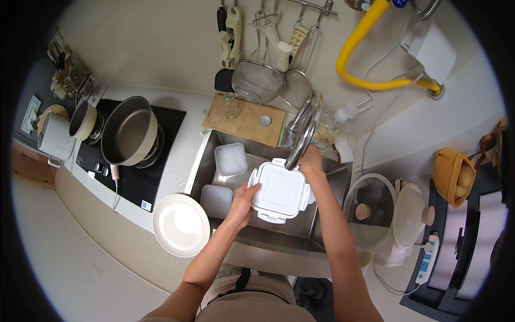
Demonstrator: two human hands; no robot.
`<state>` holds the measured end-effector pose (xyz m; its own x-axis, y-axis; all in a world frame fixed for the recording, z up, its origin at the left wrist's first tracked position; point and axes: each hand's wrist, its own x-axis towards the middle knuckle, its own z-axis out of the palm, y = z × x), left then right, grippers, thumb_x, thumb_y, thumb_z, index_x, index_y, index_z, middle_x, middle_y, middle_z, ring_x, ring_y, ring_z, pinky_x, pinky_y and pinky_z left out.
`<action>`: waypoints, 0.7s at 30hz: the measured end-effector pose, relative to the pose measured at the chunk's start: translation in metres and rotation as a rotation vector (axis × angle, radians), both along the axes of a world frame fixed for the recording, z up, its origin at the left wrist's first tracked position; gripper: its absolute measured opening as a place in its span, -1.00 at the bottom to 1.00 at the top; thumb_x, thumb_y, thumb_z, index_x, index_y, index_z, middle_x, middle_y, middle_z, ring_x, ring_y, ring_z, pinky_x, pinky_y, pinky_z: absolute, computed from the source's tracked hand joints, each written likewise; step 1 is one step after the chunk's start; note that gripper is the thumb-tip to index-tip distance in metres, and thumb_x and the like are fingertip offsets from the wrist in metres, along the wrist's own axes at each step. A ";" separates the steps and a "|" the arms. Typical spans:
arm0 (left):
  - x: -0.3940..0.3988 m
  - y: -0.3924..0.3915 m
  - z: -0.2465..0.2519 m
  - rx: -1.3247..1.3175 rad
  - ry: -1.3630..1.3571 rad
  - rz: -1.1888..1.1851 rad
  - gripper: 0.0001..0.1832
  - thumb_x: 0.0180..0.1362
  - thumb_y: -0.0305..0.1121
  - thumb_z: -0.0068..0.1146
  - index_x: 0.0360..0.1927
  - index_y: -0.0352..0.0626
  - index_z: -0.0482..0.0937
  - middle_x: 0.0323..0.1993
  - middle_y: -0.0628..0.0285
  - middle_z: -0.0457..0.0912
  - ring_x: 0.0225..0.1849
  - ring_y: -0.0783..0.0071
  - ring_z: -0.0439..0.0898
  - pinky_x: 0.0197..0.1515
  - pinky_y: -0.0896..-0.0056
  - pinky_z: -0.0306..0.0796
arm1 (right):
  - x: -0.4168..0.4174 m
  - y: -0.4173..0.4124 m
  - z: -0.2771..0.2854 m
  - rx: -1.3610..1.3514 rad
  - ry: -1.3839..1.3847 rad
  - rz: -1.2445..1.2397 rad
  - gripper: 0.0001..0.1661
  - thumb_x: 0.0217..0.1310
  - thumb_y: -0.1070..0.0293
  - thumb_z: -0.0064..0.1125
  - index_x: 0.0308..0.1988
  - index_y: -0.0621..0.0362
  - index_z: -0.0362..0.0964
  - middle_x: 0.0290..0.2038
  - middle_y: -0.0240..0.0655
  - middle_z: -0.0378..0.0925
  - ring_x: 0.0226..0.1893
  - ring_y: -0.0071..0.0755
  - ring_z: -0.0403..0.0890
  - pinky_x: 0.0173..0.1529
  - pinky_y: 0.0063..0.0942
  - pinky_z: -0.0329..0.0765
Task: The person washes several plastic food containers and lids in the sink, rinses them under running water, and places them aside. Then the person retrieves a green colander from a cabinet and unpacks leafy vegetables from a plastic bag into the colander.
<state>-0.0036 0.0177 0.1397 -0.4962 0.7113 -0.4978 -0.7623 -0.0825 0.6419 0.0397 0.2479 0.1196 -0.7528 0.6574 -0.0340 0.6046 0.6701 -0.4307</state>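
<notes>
My left hand (241,204) grips the left edge of a white plastic snap-lock container lid (281,192) over the stainless steel sink (277,235). Its side clips are folded outward. My right hand (311,162) reaches past the lid's far right corner, behind the chrome faucet (301,143); its fingers are mostly hidden, so what they touch cannot be told. Left of the lid, two translucent square containers, one farther (231,159) and one nearer (217,200), rest in the sink. A clear bottle (325,132) with a pump top stands behind the faucet, close to my right hand.
A white plate (181,225) lies left of the sink. A large pan (129,131) sits on the black cooktop (171,116). Behind the sink, a brown cloth (247,129) holds a glass jar (230,105). A strainer (258,81) hangs above. A glass-lidded pot (368,211) stands right.
</notes>
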 end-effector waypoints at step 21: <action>-0.004 -0.008 -0.023 -0.076 0.004 -0.028 -0.66 0.22 -0.34 -0.12 0.03 -0.29 0.34 -0.22 0.27 0.54 -0.29 0.64 0.52 -0.39 0.62 0.39 | 0.004 0.000 -0.003 -0.042 0.091 0.023 -0.78 0.12 0.35 0.00 -0.29 0.27 0.44 -0.37 0.06 0.47 -0.29 0.13 0.50 -0.18 -0.12 0.45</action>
<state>-0.0072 0.0101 0.1167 -0.4790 0.6850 -0.5490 -0.7610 -0.0123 0.6486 0.0435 0.2484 0.1169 -0.7690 0.6392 0.0081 0.5461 0.6635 -0.5113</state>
